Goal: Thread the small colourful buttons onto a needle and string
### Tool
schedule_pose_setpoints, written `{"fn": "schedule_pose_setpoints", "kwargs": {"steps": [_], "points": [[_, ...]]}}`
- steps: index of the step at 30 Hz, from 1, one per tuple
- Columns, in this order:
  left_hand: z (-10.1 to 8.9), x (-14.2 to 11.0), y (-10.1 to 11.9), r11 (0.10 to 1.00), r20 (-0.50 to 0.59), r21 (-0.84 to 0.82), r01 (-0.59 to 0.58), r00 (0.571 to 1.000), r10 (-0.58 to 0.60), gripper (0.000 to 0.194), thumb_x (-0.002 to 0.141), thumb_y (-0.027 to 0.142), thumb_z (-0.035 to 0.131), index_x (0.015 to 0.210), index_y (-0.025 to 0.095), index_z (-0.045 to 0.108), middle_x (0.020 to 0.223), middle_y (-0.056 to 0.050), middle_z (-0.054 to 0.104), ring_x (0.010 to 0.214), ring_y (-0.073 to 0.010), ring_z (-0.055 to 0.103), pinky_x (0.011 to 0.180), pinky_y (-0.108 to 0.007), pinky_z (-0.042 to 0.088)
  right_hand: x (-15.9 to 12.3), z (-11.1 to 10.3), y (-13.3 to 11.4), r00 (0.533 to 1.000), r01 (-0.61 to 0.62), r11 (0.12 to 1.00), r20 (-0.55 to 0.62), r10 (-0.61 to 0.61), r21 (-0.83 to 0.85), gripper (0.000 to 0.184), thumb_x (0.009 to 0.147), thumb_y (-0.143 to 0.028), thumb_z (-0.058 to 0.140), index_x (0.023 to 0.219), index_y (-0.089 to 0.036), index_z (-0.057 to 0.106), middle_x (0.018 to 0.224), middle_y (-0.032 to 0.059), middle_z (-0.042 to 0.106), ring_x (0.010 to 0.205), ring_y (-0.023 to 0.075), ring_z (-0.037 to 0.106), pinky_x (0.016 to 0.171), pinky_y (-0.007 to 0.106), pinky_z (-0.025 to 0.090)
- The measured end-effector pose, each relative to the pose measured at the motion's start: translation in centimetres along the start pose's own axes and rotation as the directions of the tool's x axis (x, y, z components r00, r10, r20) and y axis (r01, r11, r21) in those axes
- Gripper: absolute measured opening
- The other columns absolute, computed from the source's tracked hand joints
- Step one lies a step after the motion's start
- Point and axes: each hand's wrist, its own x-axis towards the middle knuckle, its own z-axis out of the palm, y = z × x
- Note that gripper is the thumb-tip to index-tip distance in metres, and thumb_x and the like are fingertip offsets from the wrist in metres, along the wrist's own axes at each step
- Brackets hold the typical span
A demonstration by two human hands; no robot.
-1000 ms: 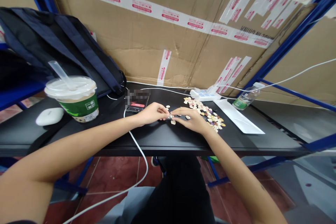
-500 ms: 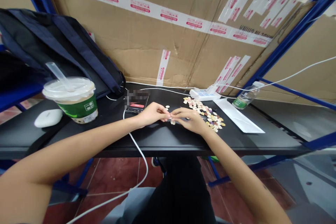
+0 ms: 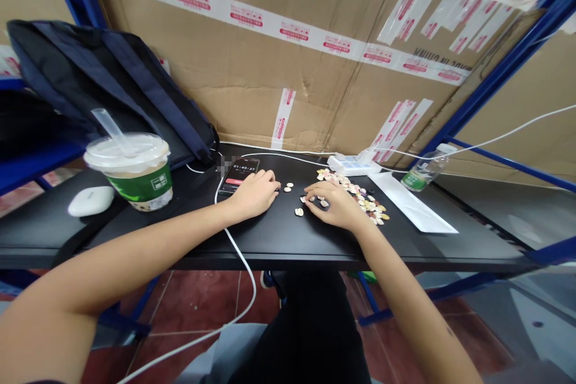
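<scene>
Left hand (image 3: pixel 255 195): fingers curled down on the table (image 3: pixel 274 243), thumb tucked close; can't tell if a piece is pinched, a small dark-and-white bit shows at the fingertips. Right hand (image 3: pixel 335 204): thumb and forefinger apart, a couple of pieces (image 3: pixel 311 199) in the gap, nothing visibly clamped.

Pieces are small, roundish, pale faces, some with dark marks. Single piece (image 3: pixel 299 212) just left of the right thumb; two pale ones (image 3: pixel 288 187) just right of the left fingertips. Pile (image 3: pixel 375 214) right of and behind the right hand: cream, pink, yellow, brown mixed, partly hidden by it.

Near table edge runs below both hands, strip of black surface in between; more room between the hands. Phone (image 3: pixel 243 169) sits right behind the left hand, cable (image 3: pixel 246 267) passes under that wrist and over the edge. Paper (image 3: pixel 414 204) beyond the pile, power strip (image 3: pixel 353 166) behind it, cardboard (image 3: pixel 225 60) closes the back. Cup (image 3: pixel 144 183) well left of the left hand.

Vs 1 s ago: fingertips met around a piece; now hands parted, left shifted toward the phone, right slightly toward the pile.
</scene>
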Motion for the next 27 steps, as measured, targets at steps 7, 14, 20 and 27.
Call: {"fn": "schedule_pose_setpoints", "kwargs": {"steps": [7, 14, 20, 27], "points": [[0.2, 0.2, 0.5, 0.949, 0.005, -0.312, -0.054, 0.998, 0.058, 0.013, 0.091, 0.018, 0.052, 0.088, 0.016, 0.064, 0.092, -0.007, 0.064, 0.090, -0.0201, 0.061, 0.084, -0.031, 0.045, 1.1, 0.5, -1.2, 0.992, 0.050, 0.999, 0.120, -0.047, -0.021, 0.040, 0.097, -0.033, 0.050, 0.136, -0.028, 0.055, 0.141, 0.0084, 0.055, 0.129, 0.0267, 0.050, 0.106, 0.049, 0.043], [0.0, 0.4, 0.6, 0.877, 0.032, -0.481, 0.003, 0.999, 0.014, 0.012, 0.089, 0.017, 0.052, 0.090, 0.016, 0.064, 0.090, -0.006, 0.065, 0.082, -0.0175, 0.062, 0.080, -0.029, 0.048, 1.4, 1.1, -1.1, 0.982, 0.057, 0.998, 0.179, -0.056, -0.003, 0.034, 0.102, -0.032, 0.041, 0.129, -0.029, 0.061, 0.133, 0.0069, 0.062, 0.126, 0.0239, 0.053, 0.105, 0.048, 0.040], [-0.3, 0.1, 0.4, 0.912, 0.057, -0.405, 0.068, 0.997, -0.049, 0.014, 0.086, 0.026, 0.056, 0.090, 0.015, 0.064, 0.093, -0.008, 0.064, 0.081, -0.0186, 0.062, 0.077, -0.029, 0.049, 1.2, 0.7, -1.2, 0.994, -0.011, 0.999, 0.109, 0.007, 0.034, 0.032, 0.102, -0.032, 0.042, 0.126, -0.026, 0.062, 0.128, 0.0066, 0.065, 0.119, 0.0223, 0.057, 0.102, 0.043, 0.042], [-0.2, 0.2, -0.1, 0.853, 0.189, -0.497, 0.158, 0.979, -0.071, 0.010, 0.083, 0.028, 0.062, 0.081, 0.018, 0.062, 0.077, -0.003, 0.068, 0.070, -0.0167, 0.065, 0.066, -0.025, 0.048, 1.3, 0.7, -1.3, 0.990, -0.008, 1.000, 0.144, 0.006, 0.014, 0.033, 0.102, -0.033, 0.040, 0.124, -0.026, 0.064, 0.125, 0.0066, 0.066, 0.117, 0.0231, 0.058, 0.101, 0.045, 0.041]]}}
